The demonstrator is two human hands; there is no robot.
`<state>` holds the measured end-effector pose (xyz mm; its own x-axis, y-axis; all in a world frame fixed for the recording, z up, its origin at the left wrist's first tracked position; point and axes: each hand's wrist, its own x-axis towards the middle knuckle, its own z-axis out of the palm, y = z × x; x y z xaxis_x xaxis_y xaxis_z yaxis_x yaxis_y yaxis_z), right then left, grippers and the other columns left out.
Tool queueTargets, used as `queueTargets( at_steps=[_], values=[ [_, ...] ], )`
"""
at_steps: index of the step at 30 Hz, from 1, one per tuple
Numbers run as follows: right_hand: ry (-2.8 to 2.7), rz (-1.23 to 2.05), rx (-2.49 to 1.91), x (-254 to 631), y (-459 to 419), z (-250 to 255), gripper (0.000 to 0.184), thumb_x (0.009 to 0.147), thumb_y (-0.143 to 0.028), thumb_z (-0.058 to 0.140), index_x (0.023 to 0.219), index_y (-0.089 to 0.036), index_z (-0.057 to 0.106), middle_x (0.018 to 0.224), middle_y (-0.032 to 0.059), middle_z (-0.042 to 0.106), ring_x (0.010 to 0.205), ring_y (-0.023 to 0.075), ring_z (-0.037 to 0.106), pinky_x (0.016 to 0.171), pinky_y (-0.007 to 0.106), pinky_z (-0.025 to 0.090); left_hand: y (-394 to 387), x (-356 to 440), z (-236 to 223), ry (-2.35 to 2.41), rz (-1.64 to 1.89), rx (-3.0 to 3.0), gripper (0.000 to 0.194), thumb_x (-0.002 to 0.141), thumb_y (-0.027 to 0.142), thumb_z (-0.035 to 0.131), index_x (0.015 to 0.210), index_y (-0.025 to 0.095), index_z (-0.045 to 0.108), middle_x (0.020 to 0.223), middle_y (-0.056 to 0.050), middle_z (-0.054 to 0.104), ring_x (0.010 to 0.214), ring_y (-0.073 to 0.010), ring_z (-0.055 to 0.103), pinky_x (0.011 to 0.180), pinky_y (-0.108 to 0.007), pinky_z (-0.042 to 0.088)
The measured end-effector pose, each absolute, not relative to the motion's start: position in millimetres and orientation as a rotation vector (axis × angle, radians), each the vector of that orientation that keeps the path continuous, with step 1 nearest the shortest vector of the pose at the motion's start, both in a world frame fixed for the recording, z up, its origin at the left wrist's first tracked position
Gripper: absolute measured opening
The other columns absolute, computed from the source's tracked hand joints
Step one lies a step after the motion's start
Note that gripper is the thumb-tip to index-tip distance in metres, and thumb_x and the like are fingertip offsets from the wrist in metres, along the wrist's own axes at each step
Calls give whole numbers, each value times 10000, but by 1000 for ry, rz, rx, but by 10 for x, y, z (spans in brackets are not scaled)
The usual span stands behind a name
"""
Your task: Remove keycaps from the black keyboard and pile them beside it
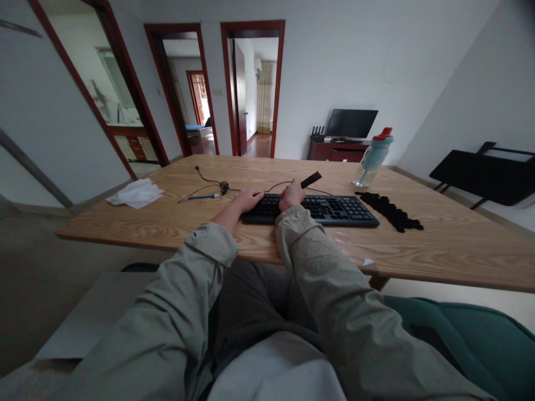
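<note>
Right hand (291, 195) clenches a flat black stick (311, 179) towards two o'clock, over the long black plastic keyboard (340, 210) lying nine-to-three, left hand (249, 199), grip unclear, at its nine-o'clock end

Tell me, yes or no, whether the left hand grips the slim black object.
No, the right hand grips the slim black object, while the left hand rests at the left end of the keyboard.

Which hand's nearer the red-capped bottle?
Right. The right hand is over the keyboard, left of the bottle; the left hand is farther left, at the keyboard's left end.
</note>
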<state>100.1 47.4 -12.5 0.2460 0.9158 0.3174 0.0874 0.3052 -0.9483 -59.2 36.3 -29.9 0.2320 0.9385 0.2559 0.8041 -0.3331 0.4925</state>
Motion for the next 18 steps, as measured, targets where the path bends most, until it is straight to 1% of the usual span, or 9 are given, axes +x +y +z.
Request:
queueTargets(
  at_steps=[1,3,4,6,8,10,13,16,18],
  values=[
    [-959,863,-1086,1051,455,-98,329,887,-475,348,644,-262,407,423,-61,245,384,141,292,399,280,326,382,-606,-307,1606,775,2229,361,908,424,507,1100,212,727,1151,-80,716,1081,-231,631,936,-311,457],
    [-623,979,-1031,1146,406,-37,326,913,-410,303,630,-264,233,445,-86,180,367,108,216,387,245,297,422,-630,-324,1536,822,2189,382,919,403,477,1107,180,725,1162,-84,712,1062,-222,639,937,-299,459],
    [-574,1017,-993,1188,379,-7,321,922,-379,286,642,-256,189,454,-91,173,364,97,197,383,231,281,439,-639,-332,1504,846,2175,396,921,398,466,1112,164,722,1168,-87,709,1058,-218,640,940,-292,459],
    [-524,1077,-918,1242,330,42,322,925,-343,306,652,-244,169,463,-99,165,361,82,167,370,213,232,464,-651,-343,1462,878,2162,420,917,405,459,1119,142,718,1174,-93,706,1060,-217,638,951,-285,453],
    [-470,1169,-815,1242,296,66,343,915,-348,377,644,-238,198,465,-106,161,360,73,147,359,212,184,478,-660,-351,1442,881,2170,440,909,426,460,1113,134,719,1160,-97,710,1053,-226,639,956,-294,452],
    [-490,1255,-743,1190,283,65,360,905,-375,429,630,-234,246,467,-104,191,364,68,172,360,211,187,486,-668,-359,1420,874,2184,456,902,448,462,1101,131,721,1138,-100,716,1033,-236,643,949,-309,458],
    [-642,1294,-757,1092,304,33,354,903,-410,457,623,-218,360,503,-72,341,410,65,313,407,204,274,493,-680,-368,1371,866,2212,464,894,468,473,1111,137,714,1130,-92,719,1032,-236,645,944,-311,461],
    [-948,1121,-908,1106,341,-2,340,858,-459,563,660,-189,508,627,-13,528,552,84,481,496,209,357,479,-684,-356,1357,848,2219,454,881,465,506,1151,153,697,1171,-85,706,1065,-228,640,962,-300,452],
    [-1148,992,-981,1207,352,-16,373,822,-523,600,692,-174,579,725,22,603,651,106,537,555,218,392,461,-681,-333,1376,825,2222,451,880,454,515,1170,156,689,1192,-90,697,1082,-229,636,972,-302,447]
  ],
)
